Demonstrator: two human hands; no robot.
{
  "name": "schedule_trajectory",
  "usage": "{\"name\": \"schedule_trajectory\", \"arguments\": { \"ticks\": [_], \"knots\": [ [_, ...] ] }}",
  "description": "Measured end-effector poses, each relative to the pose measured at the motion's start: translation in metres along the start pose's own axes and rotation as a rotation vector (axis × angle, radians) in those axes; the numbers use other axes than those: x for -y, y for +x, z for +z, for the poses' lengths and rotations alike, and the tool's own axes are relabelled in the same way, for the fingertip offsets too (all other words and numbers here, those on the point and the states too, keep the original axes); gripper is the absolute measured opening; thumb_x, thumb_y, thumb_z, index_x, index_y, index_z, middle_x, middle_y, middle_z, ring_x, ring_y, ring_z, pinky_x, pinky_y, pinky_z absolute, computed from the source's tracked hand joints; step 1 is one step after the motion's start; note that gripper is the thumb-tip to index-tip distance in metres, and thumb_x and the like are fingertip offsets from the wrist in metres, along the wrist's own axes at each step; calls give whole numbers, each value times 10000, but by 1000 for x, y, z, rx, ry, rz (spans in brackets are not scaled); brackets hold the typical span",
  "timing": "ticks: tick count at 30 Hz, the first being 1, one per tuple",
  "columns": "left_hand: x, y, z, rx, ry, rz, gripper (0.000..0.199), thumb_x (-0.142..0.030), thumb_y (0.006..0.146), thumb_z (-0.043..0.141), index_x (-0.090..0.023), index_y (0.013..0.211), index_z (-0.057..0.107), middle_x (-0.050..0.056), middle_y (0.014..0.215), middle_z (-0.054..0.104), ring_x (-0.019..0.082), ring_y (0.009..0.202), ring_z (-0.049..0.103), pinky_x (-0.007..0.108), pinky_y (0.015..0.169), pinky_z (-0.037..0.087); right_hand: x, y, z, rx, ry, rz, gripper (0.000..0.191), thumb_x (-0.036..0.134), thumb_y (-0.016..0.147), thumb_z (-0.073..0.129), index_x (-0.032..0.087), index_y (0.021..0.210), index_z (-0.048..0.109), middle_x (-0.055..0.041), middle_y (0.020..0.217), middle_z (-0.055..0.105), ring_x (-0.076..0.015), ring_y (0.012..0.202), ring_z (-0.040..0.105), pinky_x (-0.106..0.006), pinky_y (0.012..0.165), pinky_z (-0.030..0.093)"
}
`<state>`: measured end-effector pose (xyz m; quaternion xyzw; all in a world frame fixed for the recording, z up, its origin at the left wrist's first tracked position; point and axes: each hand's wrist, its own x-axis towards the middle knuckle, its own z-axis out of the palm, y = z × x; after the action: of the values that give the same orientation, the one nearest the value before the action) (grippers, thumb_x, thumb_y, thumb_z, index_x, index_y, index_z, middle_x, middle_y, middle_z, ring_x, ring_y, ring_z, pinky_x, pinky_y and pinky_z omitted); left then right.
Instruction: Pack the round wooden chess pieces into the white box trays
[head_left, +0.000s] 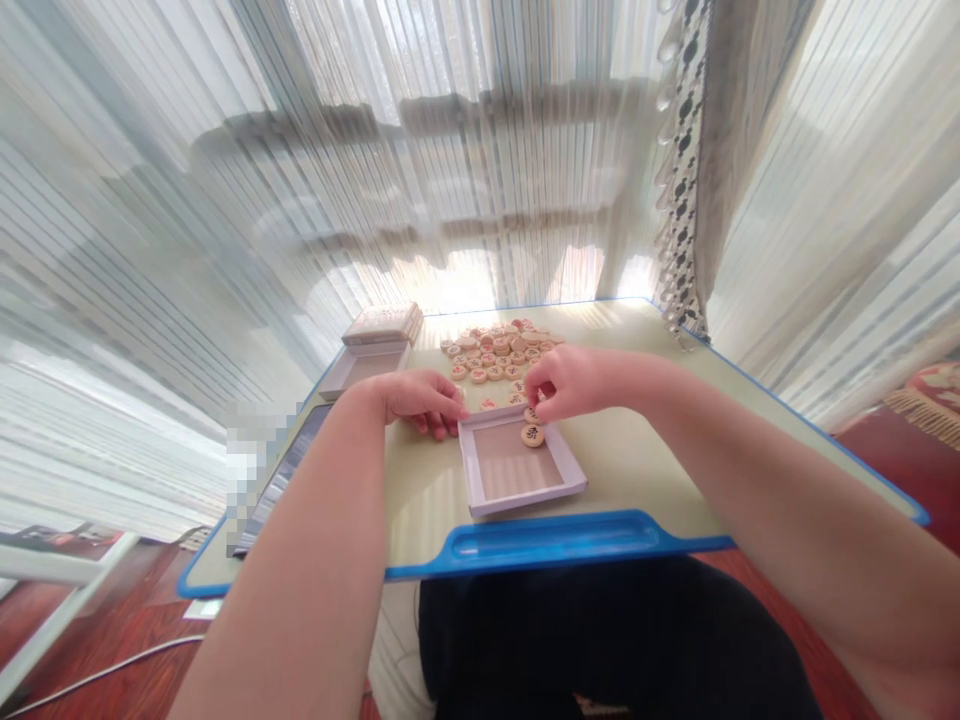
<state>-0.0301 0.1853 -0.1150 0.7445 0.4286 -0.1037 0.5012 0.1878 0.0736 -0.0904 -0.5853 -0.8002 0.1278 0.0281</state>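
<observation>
A shallow white box (pixel 472 468) with a brown inside lies near the table's front edge. One round wooden piece with a black character (pixel 532 436) rests in its upper right part, and another piece shows just behind it under my right fingers. My right hand (pixel 562 382) is over the box's far right corner, fingers pinched together; what they hold, if anything, is hidden. My left hand (pixel 426 400) is at the box's far left corner, its thumb against the rim and its fingers curled below. Beyond the hands lies a spread of round wooden pieces (pixel 501 350), marked red or black.
On the pale green table (pixel 622 335) with a blue edge, another open box (pixel 367 365) and a closed box (pixel 382 322) are at the back left. A dark flat object (pixel 289 470) lies by the left edge. Sheer curtains hang behind.
</observation>
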Motion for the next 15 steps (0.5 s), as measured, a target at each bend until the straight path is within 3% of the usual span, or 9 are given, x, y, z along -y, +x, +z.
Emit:
{"name": "schedule_trajectory", "arguments": {
  "ticks": [10, 15],
  "knots": [
    [-1, -2, 1, -17, 9, 0, 327, -462, 599, 721, -173, 664, 582, 5, 622, 646, 93, 561, 600, 159, 447, 396, 12, -2, 3, 105, -16, -80, 230, 352, 638, 643, 257, 839, 706, 2, 770, 630, -120, 628, 534, -226, 526, 354],
    [-1, -2, 1, -23, 11, -4, 340, -468, 596, 722, -170, 666, 575, 10, 624, 648, 98, 562, 601, 162, 452, 399, 17, -4, 5, 149, -55, -75, 203, 273, 650, 615, 253, 836, 694, 7, 749, 627, -115, 608, 524, -224, 516, 343]
  ]
}}
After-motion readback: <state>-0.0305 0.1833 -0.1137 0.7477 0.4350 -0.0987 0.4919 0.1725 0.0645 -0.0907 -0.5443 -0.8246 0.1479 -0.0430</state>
